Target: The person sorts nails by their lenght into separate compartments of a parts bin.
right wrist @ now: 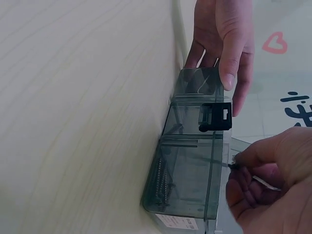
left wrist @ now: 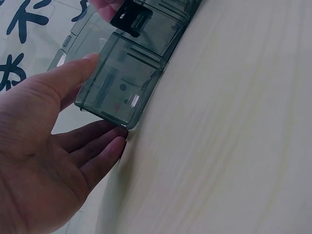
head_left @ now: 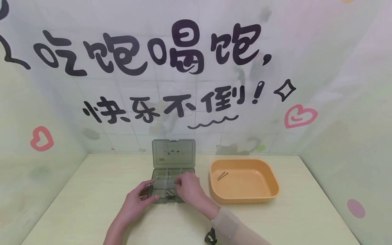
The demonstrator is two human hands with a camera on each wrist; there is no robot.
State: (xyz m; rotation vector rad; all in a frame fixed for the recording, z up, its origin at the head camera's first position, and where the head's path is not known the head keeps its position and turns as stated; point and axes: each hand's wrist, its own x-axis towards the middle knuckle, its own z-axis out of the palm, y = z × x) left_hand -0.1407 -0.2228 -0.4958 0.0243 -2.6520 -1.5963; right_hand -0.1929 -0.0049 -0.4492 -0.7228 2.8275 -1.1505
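A translucent grey-green compartment box (head_left: 173,153) stands on the table with its lid raised at the back. My left hand (head_left: 136,202) holds the box's left end, thumb at the front rim and fingers along the side. Over the right part of the box, my right hand (head_left: 190,190) pinches a screw (right wrist: 234,166) by its dark head. Its shank points into the box in the right wrist view. Several dark screws (right wrist: 162,178) lie in the right-hand compartment, and more dark screws (right wrist: 178,126) show in the middle one. A black latch (right wrist: 217,117) sits on the box front.
An orange tray (head_left: 245,198) stands to the right of the box, with two long screws (head_left: 222,176) inside near its left wall. A white wall with black lettering (head_left: 186,44) rises behind the pale wooden table (head_left: 101,173), and side walls flank it.
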